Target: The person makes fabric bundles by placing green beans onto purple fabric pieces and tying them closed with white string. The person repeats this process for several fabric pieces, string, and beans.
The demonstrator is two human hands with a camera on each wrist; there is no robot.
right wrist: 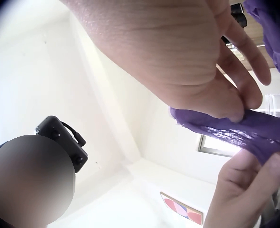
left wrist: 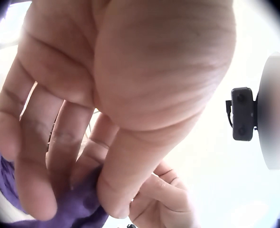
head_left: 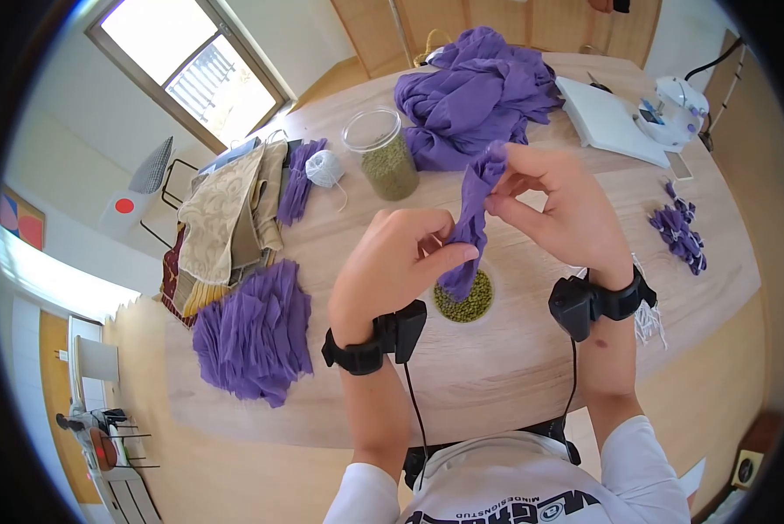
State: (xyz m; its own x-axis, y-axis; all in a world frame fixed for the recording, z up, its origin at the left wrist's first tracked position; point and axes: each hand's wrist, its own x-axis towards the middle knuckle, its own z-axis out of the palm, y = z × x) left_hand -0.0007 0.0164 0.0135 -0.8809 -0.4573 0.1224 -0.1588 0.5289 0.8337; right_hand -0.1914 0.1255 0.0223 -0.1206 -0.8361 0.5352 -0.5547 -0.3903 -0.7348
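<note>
Between both hands, a narrow piece of purple cloth (head_left: 472,205) is stretched over the middle of the table, its lower end hanging above a small round container of green beans (head_left: 464,306). My left hand (head_left: 396,258) pinches the lower part of the cloth between thumb and fingers. Higher up, my right hand (head_left: 553,201) pinches the top end. In the right wrist view, the cloth (right wrist: 211,127) looks gathered lengthwise, with a shiny patch. The left wrist view shows a fold of cloth (left wrist: 85,204) under the thumb, the other fingers loosely bent.
A big purple fabric heap (head_left: 479,96) lies at the back, beside a clear jar (head_left: 387,170) of green beans. White yarn (head_left: 324,168), fabric samples (head_left: 221,218) and purple strips (head_left: 256,327) lie left. At right are a sewing machine (head_left: 671,113) and tied purple bundles (head_left: 678,231).
</note>
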